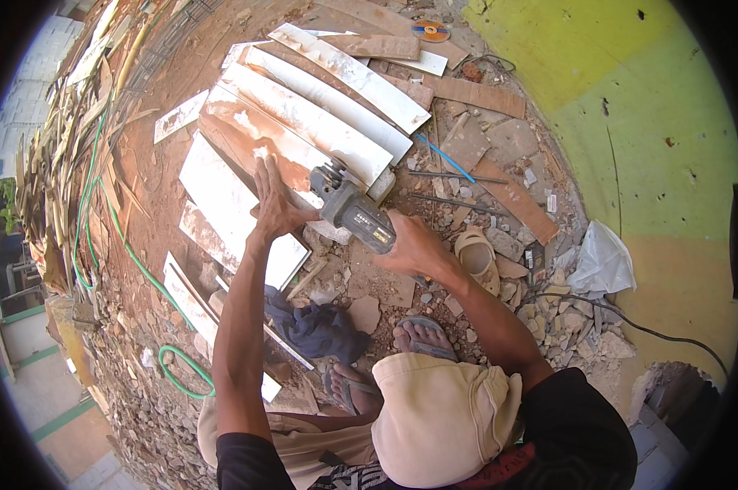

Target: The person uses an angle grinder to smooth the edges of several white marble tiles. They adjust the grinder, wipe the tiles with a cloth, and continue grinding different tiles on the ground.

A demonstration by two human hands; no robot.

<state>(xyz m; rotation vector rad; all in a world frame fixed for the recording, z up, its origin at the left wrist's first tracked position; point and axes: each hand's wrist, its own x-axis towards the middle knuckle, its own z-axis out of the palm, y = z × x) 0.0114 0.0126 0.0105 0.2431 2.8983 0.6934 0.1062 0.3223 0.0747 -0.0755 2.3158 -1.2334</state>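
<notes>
Rubble-strewn ground bears a heap of scrap wood along its left edge. Next, the left hand, fingers spread, rests over a dusty white board whose long axis slants from upper left to lower right. At the board's lower end sits a grinder, head toward the left hand; the right hand wraps its rear. A yellow-green wall bounds the ground's right edge.

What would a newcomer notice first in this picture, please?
Near the centre, the dark angle grinder gripped by the right hand draws the eye first. Beyond it lie long white panels with reddish-brown smears, and a yellow-green painted surface fills the upper right.
</notes>
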